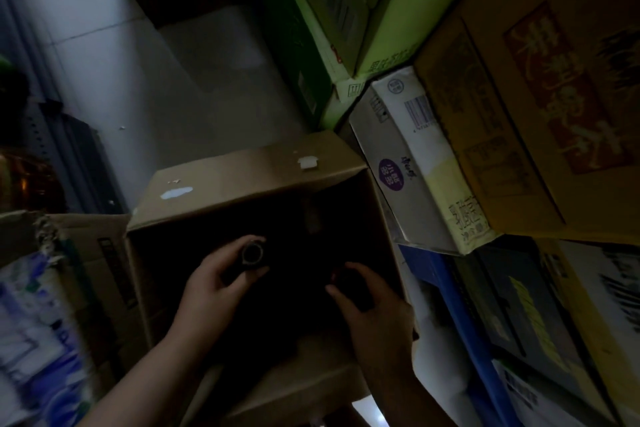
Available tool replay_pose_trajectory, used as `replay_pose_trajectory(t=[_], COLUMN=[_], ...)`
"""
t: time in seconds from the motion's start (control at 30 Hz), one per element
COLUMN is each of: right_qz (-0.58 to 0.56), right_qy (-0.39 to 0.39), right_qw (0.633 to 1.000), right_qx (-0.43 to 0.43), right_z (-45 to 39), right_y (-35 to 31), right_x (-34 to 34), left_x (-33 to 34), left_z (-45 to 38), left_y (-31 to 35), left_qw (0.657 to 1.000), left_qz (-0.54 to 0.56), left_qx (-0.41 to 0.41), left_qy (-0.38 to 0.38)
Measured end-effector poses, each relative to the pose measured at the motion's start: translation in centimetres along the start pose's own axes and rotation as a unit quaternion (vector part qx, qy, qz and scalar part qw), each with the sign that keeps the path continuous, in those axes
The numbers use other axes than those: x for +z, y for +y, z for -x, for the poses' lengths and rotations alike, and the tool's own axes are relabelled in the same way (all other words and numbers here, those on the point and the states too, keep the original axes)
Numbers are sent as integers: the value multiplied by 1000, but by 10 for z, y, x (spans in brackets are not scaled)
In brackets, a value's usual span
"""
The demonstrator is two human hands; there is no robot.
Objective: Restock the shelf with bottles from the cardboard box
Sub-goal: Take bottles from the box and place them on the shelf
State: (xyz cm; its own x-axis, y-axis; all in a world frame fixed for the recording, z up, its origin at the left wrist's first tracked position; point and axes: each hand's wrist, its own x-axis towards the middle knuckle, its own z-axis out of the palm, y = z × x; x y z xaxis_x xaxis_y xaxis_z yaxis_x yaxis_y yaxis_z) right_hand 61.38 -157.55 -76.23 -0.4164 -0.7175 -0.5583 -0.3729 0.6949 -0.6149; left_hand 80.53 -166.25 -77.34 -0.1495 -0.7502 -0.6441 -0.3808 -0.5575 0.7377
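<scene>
An open brown cardboard box (pixel 242 177) sits on the floor below me, and its inside is very dark. My left hand (pixel 211 284) is inside it, wrapped around the neck of a dark bottle (pixel 254 255) whose round cap faces the camera. My right hand (pixel 370 302) is also in the box, closed over a second dark bottle (pixel 349 282) that is barely visible. The rest of the box's contents are hidden in shadow.
Stacked cartons crowd the right: green ones (pixel 329 10), a white one (pixel 415 163), orange-brown ones (pixel 536 80), and blue and yellow ones (pixel 519 322) lower down. Another carton (pixel 86 270) and blue-white packaging stand at left. A shelf upright with brown bottles (pixel 24 177) is at far left. Grey tiled floor (pixel 156 80) lies beyond the box.
</scene>
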Motion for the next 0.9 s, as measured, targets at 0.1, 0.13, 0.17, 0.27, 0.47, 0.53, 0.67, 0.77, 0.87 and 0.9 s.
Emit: replay_pose_trajectory(t=[0.1,0.13,0.17,0.27,0.47,0.53,0.67,0.77,0.87,0.9], right_qz=[-25,-28,-29,-25,-5,-25,-49,-91,-106,-111], right_qy=[1,0,0,35,38,25,13,-4,-12,-10], right_qw=[999,999,998,993,983,978,965,956,949,944], right_qx=[-33,-44,-56,-109,-180,-207,-259,-277,-296,-312], right_z=[4,6,8,11,21,27,47,69,96,106], right_y=[-21,-29,-37,-56,-103,-121,-165,-204,-246,-262], right_x=[-9,-11,-14,-22,-55,-68,-99,-126,-154,-163], left_x=[-3,-3,-4,-8,-26,-32,-43,-57,-72,-77], left_z=[8,11,14,20,43,54,85,116,158,173], left_y=[6,10,16,29,71,90,132,169,215,233], left_qw=[1000,1000,999,997,995,990,979,963,950,947], left_qz=[-5,-2,0,-3,24,42,83,132,159,151], left_qx=[22,28,35,73,99,125,172,201,227,240], left_qy=[5,4,4,18,21,40,72,118,146,152])
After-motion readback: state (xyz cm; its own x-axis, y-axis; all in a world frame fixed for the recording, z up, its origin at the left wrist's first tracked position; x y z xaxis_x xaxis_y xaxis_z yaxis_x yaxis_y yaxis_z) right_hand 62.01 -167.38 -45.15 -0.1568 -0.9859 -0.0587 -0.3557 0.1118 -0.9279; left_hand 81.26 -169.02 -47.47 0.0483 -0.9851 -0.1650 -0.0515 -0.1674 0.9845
